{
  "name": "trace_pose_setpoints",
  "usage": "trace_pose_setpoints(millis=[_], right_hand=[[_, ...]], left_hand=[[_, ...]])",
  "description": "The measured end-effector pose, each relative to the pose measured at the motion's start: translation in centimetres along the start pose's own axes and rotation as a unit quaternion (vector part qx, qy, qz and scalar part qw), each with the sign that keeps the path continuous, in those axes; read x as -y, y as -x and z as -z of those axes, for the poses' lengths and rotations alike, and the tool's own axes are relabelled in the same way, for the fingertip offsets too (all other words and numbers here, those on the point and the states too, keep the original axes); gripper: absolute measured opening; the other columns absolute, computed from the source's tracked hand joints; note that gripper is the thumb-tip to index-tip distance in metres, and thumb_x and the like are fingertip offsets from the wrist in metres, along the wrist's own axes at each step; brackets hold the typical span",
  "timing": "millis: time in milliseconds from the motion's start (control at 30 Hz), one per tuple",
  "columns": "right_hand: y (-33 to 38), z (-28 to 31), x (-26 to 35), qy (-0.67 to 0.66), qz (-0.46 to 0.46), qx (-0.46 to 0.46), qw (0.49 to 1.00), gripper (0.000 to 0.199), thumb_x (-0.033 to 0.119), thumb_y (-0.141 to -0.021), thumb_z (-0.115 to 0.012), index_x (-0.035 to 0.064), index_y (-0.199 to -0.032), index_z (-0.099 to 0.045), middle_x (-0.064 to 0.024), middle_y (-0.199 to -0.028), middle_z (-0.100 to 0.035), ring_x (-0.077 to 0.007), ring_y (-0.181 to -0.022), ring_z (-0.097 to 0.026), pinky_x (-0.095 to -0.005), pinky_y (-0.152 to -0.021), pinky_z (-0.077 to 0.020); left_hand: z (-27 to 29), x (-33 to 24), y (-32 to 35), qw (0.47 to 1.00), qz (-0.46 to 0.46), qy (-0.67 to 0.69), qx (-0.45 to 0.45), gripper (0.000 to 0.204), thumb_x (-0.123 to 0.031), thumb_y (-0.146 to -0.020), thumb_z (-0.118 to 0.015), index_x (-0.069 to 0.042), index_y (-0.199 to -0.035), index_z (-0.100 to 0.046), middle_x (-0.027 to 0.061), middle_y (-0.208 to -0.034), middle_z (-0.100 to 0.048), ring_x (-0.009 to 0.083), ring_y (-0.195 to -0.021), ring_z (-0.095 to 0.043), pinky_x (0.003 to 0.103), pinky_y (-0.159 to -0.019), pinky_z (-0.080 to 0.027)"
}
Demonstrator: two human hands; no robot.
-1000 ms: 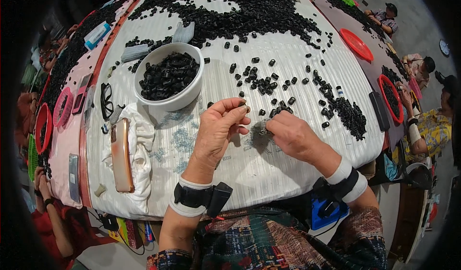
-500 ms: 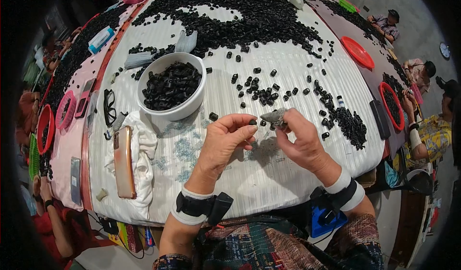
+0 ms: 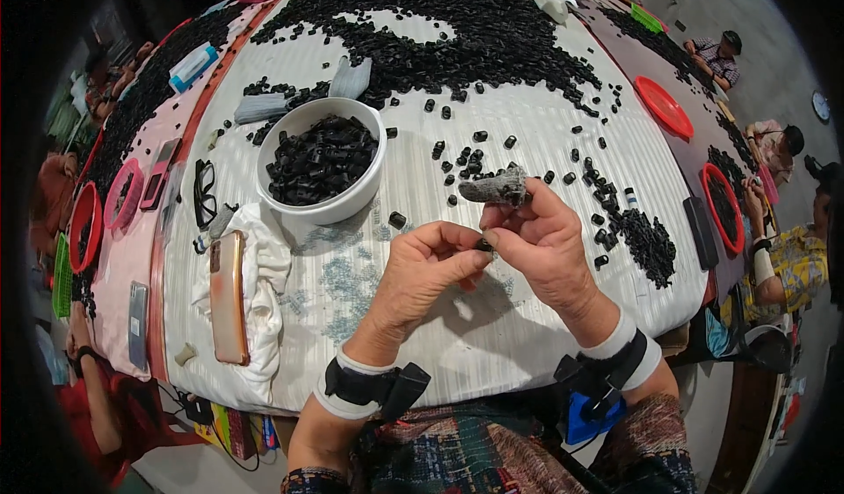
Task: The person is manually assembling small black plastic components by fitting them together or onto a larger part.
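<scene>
My left hand [image 3: 426, 270] is closed, thumb and fingers pinching a small black plastic part [image 3: 483, 244] above the table. My right hand [image 3: 552, 246] meets it there, its thumb and a finger closed on the same part. A worn grey cloth finger cover [image 3: 494, 188] sits on a raised finger of my right hand, pointing left. Beyond my hands lie scattered short black cylinders [image 3: 475, 157]. One lone black cylinder [image 3: 397, 220] lies just past my left hand. To the right is a heap of thinner black pieces [image 3: 649, 246].
A white bowl [image 3: 376, 177] of black parts stands at left, before a huge black pile [image 3: 440, 46]. Glasses [image 3: 204, 193], a phone [image 3: 227, 296] and white cloth [image 3: 264, 265] lie nearer. Red baskets [image 3: 85, 226] and people line both sides.
My right hand has come in to the left hand, its thumb now at the black part. Its covered finger has lifted up and away. The whole view has shifted slightly.
</scene>
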State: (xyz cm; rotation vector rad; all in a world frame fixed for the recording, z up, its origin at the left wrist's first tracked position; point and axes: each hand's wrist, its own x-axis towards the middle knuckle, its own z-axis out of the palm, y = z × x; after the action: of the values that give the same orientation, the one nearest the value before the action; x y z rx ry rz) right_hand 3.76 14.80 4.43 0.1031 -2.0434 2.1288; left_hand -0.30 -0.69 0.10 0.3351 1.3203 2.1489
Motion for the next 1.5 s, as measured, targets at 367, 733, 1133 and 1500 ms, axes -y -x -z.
trace_pose_setpoints(millis=[367,733,1133,1500], right_hand=[[0.5,1.0,-0.7,0.014,-0.027,-0.005,1.0,0.03,-0.003,-0.078,-0.058,-0.002,-0.107,-0.052,-0.0019,-0.088,-0.057,-0.0063,-0.08,-0.053,-0.0195,-0.07,-0.0455],[0.8,1.0,-0.8,0.013,-0.03,-0.008,0.999,0.029,-0.003,-0.079,-0.057,-0.0014,-0.107,-0.051,-0.0018,-0.088,-0.056,-0.0059,-0.079,-0.053,-0.0191,-0.07,-0.0451],[0.6,0.2,-0.9,0.007,0.0,-0.035,0.999,0.026,-0.003,-0.08,-0.057,-0.0006,-0.106,-0.053,-0.0002,-0.086,-0.057,-0.0047,-0.078,-0.053,-0.0187,-0.069,-0.0453],[0.5,-0.8,-1.3,0.008,0.044,-0.075,0.996,0.021,-0.002,-0.081,-0.056,0.0003,-0.102,-0.054,-0.0006,-0.087,-0.058,-0.0044,-0.076,-0.055,-0.0185,-0.065,-0.0478]], left_hand=[[0.0,0.0,0.0,1.0,-0.024,0.0,0.007,0.018,-0.004,-0.079,-0.069,0.001,-0.095,-0.061,0.006,-0.082,-0.064,0.0086,-0.07,-0.06,0.02,-0.058,-0.051],[-0.2,-0.3,-0.1,0.999,0.001,-0.029,-0.022,0.024,-0.005,-0.084,-0.062,0.003,-0.107,-0.057,0.0093,-0.086,-0.064,0.0101,-0.067,-0.062,0.021,-0.059,-0.052],[0.4,0.3,-0.3,0.996,0.037,0.08,-0.021,0.026,-0.01,-0.085,-0.063,0.003,-0.106,-0.056,0.0098,-0.085,-0.065,0.0094,-0.064,-0.061,0.019,-0.054,-0.052],[0.2,0.3,-0.3,0.99,0.038,0.134,0.022,0.017,-0.003,-0.083,-0.064,0.002,-0.096,-0.055,0.0138,-0.085,-0.065,0.0139,-0.067,-0.064,0.023,-0.054,-0.054]])
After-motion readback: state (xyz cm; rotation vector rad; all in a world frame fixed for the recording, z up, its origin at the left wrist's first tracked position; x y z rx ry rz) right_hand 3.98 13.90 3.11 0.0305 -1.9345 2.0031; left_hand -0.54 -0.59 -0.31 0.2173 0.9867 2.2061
